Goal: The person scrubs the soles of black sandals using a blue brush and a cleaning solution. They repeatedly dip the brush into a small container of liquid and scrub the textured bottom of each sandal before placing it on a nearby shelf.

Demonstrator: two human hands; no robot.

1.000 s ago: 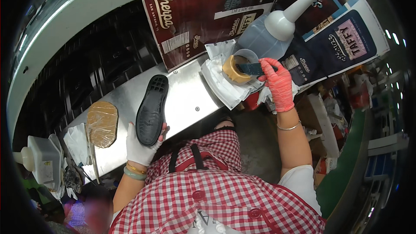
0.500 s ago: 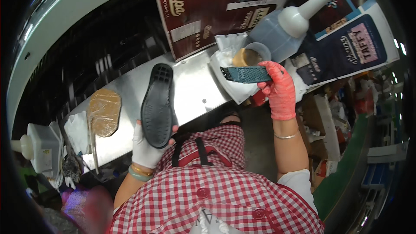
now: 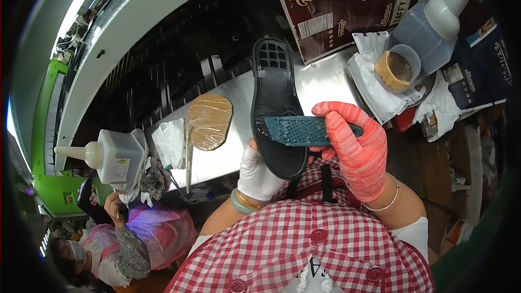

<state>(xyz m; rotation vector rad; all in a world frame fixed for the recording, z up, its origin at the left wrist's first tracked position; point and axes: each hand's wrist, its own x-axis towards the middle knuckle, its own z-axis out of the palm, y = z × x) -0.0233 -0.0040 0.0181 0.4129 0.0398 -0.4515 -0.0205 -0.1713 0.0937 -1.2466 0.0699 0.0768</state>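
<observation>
"Away from the yellow-rimmed cup swings the right hand; a second ago it was beside it, and now its teal tool lies over the black shoe sole. Is there room around that sole?"

"Take the sole as the middle of the clock. Bare metal bench shows at three, as far as the white paper under the cup. At nine there's only a narrow strip before the tan wrapped pad."

"And at the far end?"

"Tighter. Its gridded tip points to twelve, against the dark racks from where I stand, with the maroon box near at one. The clear bottle stands beyond the cup at two, well apart. At six comes the checked apron, close to the sole's lower end."

"How's the left hand holding it?"

"Cupped beneath the lower end, closed on it: thumb against the nine o'clock edge, a fingertip showing around four."

"The other one?"

"Pinched tight, thumb and fingers closed around the tool, a short end poking out toward three. The working end points to nine, across the sole's face. Whether it presses there, I can't tell."
</observation>
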